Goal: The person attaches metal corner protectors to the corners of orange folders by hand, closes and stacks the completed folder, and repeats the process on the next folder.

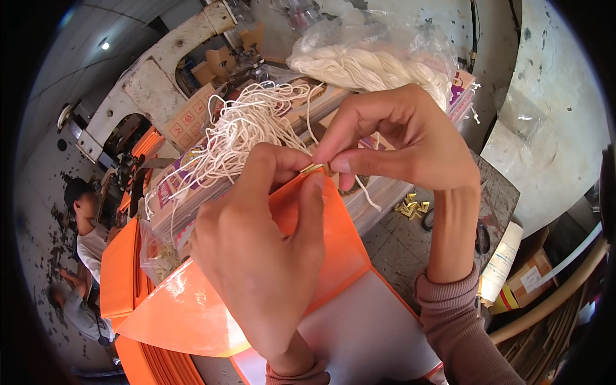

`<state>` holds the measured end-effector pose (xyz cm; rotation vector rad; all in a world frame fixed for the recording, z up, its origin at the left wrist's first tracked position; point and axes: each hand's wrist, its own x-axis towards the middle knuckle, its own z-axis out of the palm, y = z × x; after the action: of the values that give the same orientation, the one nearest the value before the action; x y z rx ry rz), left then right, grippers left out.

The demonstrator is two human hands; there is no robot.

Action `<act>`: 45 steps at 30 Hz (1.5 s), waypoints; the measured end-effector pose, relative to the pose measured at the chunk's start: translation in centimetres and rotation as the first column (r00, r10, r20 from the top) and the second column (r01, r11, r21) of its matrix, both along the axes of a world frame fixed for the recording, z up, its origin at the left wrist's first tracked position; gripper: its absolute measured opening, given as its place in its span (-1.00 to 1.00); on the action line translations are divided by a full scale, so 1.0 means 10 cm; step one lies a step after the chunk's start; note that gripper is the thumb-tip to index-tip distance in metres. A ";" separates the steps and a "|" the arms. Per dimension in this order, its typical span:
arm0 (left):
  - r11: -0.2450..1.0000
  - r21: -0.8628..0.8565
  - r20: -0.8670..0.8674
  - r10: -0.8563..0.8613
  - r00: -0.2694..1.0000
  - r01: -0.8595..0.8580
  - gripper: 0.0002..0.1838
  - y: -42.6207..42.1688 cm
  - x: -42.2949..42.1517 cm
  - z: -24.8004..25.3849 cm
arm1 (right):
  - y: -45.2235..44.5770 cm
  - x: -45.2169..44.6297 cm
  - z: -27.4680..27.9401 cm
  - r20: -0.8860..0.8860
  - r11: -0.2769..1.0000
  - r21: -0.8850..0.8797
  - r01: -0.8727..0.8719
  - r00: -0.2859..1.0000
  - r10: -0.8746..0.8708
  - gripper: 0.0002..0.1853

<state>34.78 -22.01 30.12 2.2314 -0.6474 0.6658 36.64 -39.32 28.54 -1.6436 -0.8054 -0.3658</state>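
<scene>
An orange plastic folder (176, 311) lies opened out in front of me, its inner side pale and glossy. A small gold metal clip (313, 169) sits on its upper edge. My left hand (253, 256) is closed, pinching that edge right by the clip between thumb and finger. Also closed, my right hand (417, 144) pinches a white cord (367, 192) close to the clip, and the cord's free end hangs below the fingers. The fingertips partly hide how cord and clip meet. Behind my hands lies a tangled heap of white cords (247, 122).
Several gold clips (412, 205) lie on the worn table (401, 247), near black scissors (482, 237). Stacked orange folders (120, 269) stand at left. A plastic bag of cord (378, 64) lies at the back. Two people (90, 224) are at far left.
</scene>
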 end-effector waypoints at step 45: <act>0.995 0.064 -0.035 -0.074 0.997 0.076 -0.86 0.15 0.02 0.07 | 0.05 0.05 -0.07 0.083 0.991 -0.019 0.131 0.988 -0.129 -0.90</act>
<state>34.95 -20.52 30.77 2.2608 -0.7422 0.5778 37.16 -38.85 27.86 -1.7177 -0.7679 -0.5202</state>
